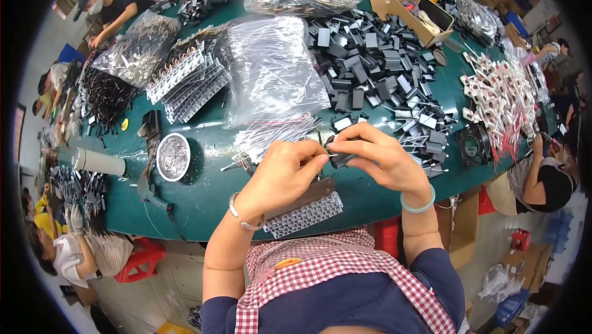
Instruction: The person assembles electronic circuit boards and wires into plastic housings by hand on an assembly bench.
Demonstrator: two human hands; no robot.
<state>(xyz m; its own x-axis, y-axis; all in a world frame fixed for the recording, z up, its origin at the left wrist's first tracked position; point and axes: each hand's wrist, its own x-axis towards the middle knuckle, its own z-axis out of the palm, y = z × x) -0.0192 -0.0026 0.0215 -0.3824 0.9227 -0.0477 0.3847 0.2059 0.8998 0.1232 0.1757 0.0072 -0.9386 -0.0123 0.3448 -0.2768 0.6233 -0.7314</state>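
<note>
Case, black, gripped in right hand, just right of left hand; left fingertips pinched together, cannot tell on what. Right hand nearer; long axis partly hidden by fingers. Beyond right hand, heap of dark cases. Bodyward of left hand, yellow label on apron, lettering too small to read.

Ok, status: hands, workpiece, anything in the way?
Right hand holding small dark piece. Left hand pinched closed beside it, contents unclear. White strips heaped just beyond.
</note>
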